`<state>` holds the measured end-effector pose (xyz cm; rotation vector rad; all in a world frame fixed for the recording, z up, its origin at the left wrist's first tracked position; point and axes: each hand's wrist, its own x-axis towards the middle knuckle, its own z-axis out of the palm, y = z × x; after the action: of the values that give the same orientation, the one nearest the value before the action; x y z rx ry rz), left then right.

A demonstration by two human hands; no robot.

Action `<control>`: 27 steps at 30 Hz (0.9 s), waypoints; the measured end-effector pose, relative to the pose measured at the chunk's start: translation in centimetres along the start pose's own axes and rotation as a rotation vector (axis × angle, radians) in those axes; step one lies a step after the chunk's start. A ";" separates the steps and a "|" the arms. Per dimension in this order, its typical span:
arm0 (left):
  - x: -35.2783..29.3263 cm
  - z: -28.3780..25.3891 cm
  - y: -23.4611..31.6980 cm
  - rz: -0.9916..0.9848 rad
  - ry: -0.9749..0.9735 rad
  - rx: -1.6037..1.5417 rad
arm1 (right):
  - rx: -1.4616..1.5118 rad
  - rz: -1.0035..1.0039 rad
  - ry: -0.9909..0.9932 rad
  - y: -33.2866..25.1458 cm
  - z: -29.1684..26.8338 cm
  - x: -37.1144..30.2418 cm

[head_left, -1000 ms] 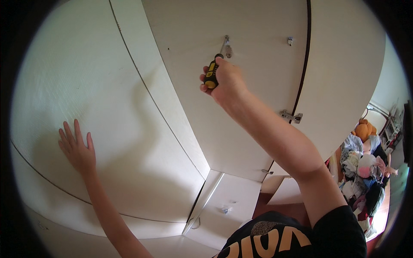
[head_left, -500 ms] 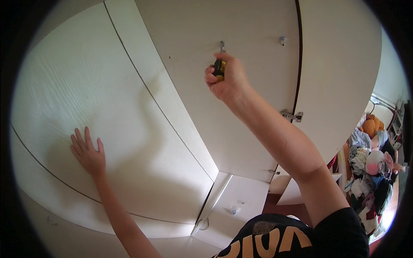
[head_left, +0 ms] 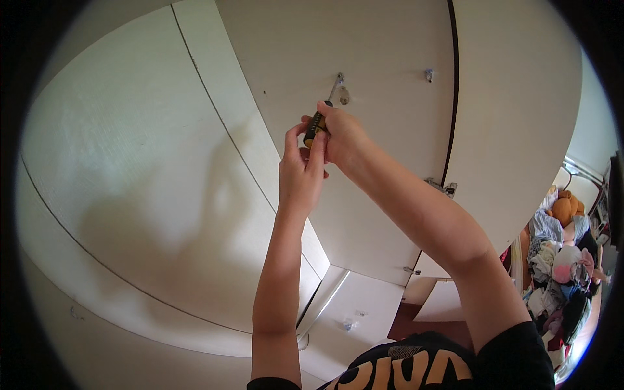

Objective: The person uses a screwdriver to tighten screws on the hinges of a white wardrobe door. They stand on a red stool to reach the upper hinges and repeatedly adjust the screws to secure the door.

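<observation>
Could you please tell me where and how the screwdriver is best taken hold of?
The screwdriver is probably best gripped by its thick black-and-yellow handle, coming from the butt end at lower left: its slim shaft slants up and right toward a small fitting on the panel, offering little to grasp. The right hand wraps the handle.

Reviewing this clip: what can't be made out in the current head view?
All in the head view:
Screwdriver handle: partly covered by the right hand and left hand.
Its tip: too small to tell how it meets the metal fitting.
Hinge: partly hidden by the right forearm.
Clothes pile: overlapping, small; separate pieces unclear.
</observation>
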<state>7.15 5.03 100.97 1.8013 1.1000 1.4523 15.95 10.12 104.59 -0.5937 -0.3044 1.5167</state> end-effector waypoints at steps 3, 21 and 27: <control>1.8 1.2 -0.4 0.052 0.070 -0.010 | -0.114 -0.071 -0.134 0.1 -0.6 2.6; 9.1 -1.7 5.1 -0.338 -0.071 0.258 | -1.677 -1.822 0.080 -13.5 -20.8 5.8; 7.2 2.1 6.6 -0.262 0.078 0.406 | -1.769 -1.781 0.205 -12.1 -22.5 9.0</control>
<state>11.27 8.07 109.51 1.7832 1.6998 1.2130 38.69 15.65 91.03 -1.1970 -1.4970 -0.8706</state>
